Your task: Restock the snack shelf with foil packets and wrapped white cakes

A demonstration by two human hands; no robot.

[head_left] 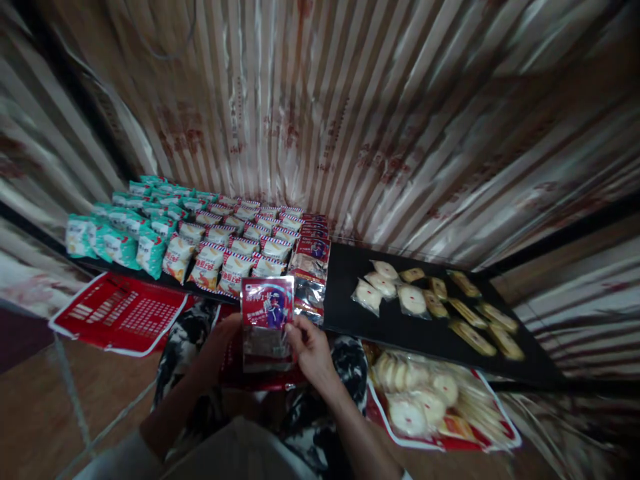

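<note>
Red-topped snack packet (268,325) held up before the black shelf (345,293). Right hand (311,348) pinches its right edge, apparently keeping the print uncovered; left hand (230,337) at the opposite edge, fingers hidden, grip unclear. Similar packets (311,263) filed tightly, likely saving width.

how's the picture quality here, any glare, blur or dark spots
Head view: dim overall, darkest at the upper right corner; head view: pale glare streaks on the ridged wall covering, which smears towards the edges; head view: the red-topped packet looks fairly clear, though its fine print is unreadable; head view: the left hand looks darker than the right hand.
</note>
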